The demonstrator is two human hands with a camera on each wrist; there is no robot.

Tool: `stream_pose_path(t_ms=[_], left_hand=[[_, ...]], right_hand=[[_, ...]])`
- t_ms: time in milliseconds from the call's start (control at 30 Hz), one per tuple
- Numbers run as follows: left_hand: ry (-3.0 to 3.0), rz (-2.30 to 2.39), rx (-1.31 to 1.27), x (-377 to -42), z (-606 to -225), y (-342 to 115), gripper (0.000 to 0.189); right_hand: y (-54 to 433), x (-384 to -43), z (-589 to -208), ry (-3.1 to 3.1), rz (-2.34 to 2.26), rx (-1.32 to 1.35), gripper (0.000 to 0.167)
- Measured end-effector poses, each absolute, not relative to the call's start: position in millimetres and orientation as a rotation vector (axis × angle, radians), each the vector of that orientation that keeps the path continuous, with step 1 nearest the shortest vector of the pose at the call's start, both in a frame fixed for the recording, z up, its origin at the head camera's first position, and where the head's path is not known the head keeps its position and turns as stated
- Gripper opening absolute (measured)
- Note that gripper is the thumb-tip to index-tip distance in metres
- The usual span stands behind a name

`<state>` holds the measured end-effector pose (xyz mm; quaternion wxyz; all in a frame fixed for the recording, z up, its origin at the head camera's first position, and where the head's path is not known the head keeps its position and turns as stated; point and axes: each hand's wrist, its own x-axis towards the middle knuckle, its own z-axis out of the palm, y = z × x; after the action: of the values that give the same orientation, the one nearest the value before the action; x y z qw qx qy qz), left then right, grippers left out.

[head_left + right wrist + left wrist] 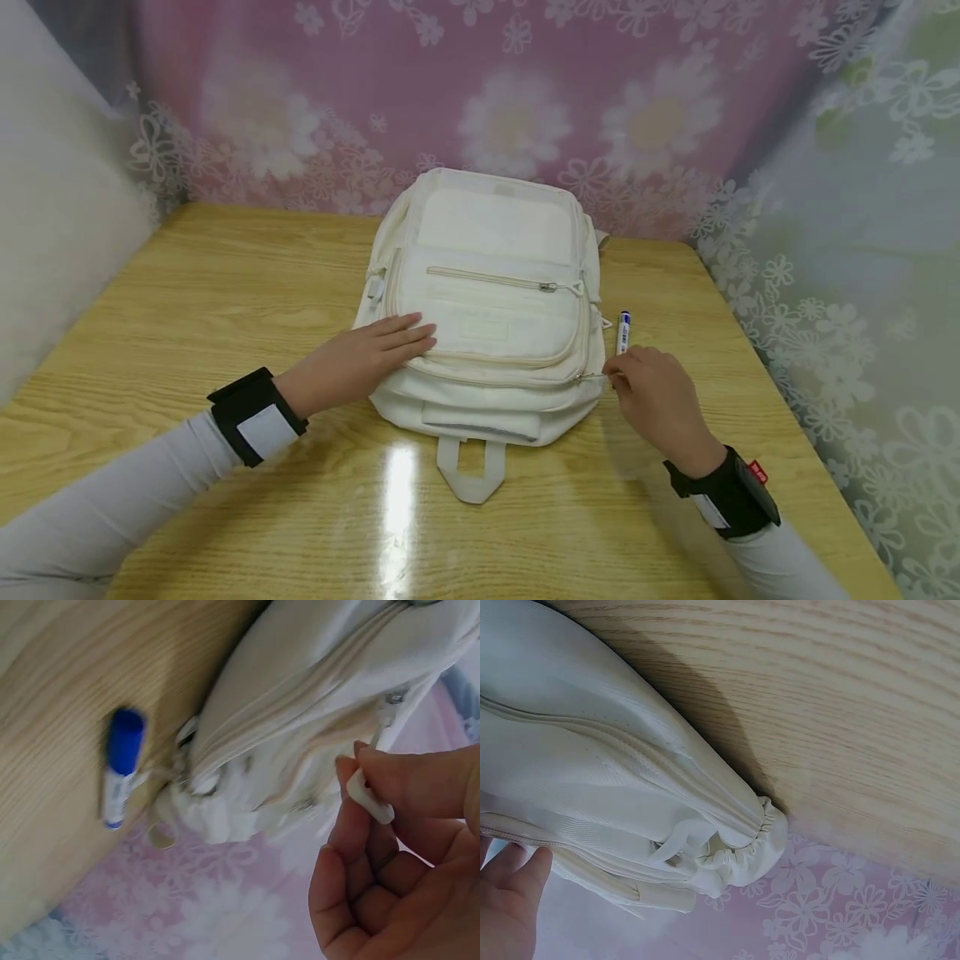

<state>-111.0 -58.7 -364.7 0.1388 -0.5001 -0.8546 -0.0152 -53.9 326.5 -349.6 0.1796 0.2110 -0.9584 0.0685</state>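
A cream backpack point(487, 325) lies on the table with its grey top handle point(471, 487) toward the near edge. My left hand point(382, 350) rests on its left side with straight fingers; in the left wrist view the fingertips point(540, 859) touch the fabric beside a zipper seam. At the bag's right side my right hand point(656, 400) pinches a zipper pull point(371, 796) between thumb and index finger. The pull's cord runs to a metal slider point(393, 697) on the bag's edge. A front pocket zipper point(487, 277) has its slider at the right end.
A blue-capped white marker point(624, 332) lies on the wooden table point(285, 275), right of the bag and just beyond my right hand. A pink flowered curtain point(517, 92) hangs behind the table, and pale flowered cloth point(847, 275) hangs along the right side.
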Motion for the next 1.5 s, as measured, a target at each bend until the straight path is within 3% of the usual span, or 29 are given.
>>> stream_pose_path(t_ms=[500, 933, 1500], left_hand=[[-2.452, -0.142, -1.451, -112, -368, -61, 0.058], [-2.431, -0.101, -1.442, -110, -371, -63, 0.058], [-2.443, -0.097, -1.417, -108, -376, -61, 0.056]], right_hand=[[348, -126, -343, -2.788, 0.141, 0.579, 0.009], [346, -199, -334, -2.869, 0.101, 0.345, 0.016], [356, -226, -331, -2.837, 0.277, 0.251, 0.016]])
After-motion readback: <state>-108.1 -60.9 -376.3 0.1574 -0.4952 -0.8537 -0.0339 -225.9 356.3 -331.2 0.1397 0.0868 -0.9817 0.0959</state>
